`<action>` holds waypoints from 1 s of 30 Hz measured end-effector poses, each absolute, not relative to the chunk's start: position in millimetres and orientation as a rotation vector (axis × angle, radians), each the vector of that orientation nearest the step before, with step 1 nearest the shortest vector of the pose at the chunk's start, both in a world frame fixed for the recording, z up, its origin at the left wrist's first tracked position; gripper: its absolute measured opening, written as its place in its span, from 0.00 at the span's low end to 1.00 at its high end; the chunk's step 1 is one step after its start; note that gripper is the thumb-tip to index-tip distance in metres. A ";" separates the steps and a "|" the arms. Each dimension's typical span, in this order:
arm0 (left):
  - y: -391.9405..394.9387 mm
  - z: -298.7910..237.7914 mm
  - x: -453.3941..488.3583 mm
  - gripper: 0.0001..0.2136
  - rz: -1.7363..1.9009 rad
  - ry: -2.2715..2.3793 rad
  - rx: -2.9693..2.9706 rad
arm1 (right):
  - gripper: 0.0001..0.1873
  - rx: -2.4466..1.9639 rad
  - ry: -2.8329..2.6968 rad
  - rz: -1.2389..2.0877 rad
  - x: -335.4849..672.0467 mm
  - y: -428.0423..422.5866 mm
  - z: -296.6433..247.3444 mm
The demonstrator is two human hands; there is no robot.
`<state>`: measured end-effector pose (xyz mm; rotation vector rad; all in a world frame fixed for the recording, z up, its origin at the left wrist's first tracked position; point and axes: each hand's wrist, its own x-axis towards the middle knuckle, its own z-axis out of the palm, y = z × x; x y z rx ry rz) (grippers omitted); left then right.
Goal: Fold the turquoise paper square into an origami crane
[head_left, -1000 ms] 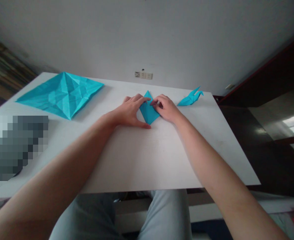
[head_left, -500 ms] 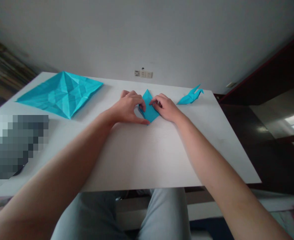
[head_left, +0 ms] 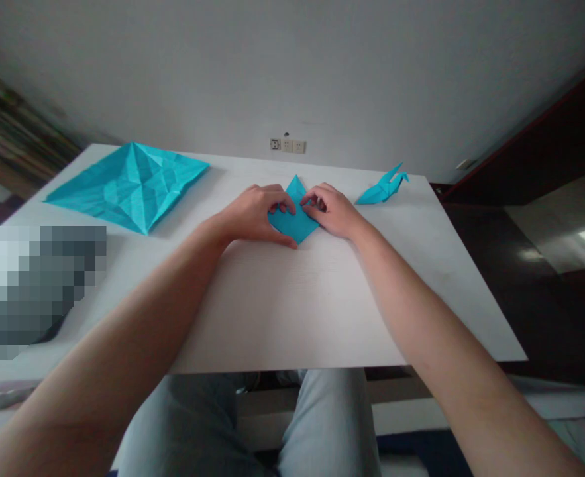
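Observation:
A small blue folded origami paper (head_left: 297, 228), diamond-shaped, lies on the white table (head_left: 272, 305) with one corner pointing at the wall. My left hand (head_left: 257, 212) grips its left side, the thumb stretched along the lower left edge to the near corner and the curled fingers on top. On the right, my right hand (head_left: 332, 211) has thumb and fingertips closed together on the paper's right part. What is pinched under those fingertips is hidden. A finished blue origami crane (head_left: 381, 192) stands to the right of my right hand.
A large creased sheet of blue paper (head_left: 136, 189) is spread at the table's back left. A pixelated object (head_left: 28, 291) covers the left front. Wall sockets (head_left: 287, 146) sit behind the table. My legs (head_left: 326, 417) are under its front edge.
The left part of the folded paper, earlier tucked in with a dark raised edge, now lies out flatter and wider under my left hand. My right hand stays nearly in place.

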<state>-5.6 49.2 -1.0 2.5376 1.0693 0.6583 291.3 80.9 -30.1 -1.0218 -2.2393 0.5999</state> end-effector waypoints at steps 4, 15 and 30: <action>50.9 -2.4 -3.0 0.37 0.648 1.056 2.556 | 0.20 -0.990 -2.224 0.634 289.2 75.8 -26.3; 43.4 -5.7 10.0 0.45 0.686 0.981 2.704 | 0.20 -1.042 -2.171 0.709 288.4 74.1 -21.1; 35.2 0.6 12.7 0.43 0.634 1.112 2.564 | 0.22 -0.942 -1.737 1.016 286.6 88.9 -29.2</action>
